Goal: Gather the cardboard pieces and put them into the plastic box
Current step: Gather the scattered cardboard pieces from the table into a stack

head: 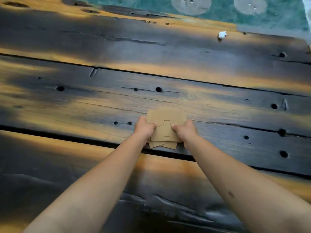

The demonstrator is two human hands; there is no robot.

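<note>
Cardboard pieces [166, 122], several stacked, gripped by two hands [165, 130].

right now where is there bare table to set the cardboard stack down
Bare wood lies left of the left hand, right of the right hand, and beyond the cardboard stack up to the white scrap. Only the spot under both hands is taken.

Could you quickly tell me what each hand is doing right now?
Left hand: grips the cardboard pieces.
Right hand: grips the same stack.
</note>
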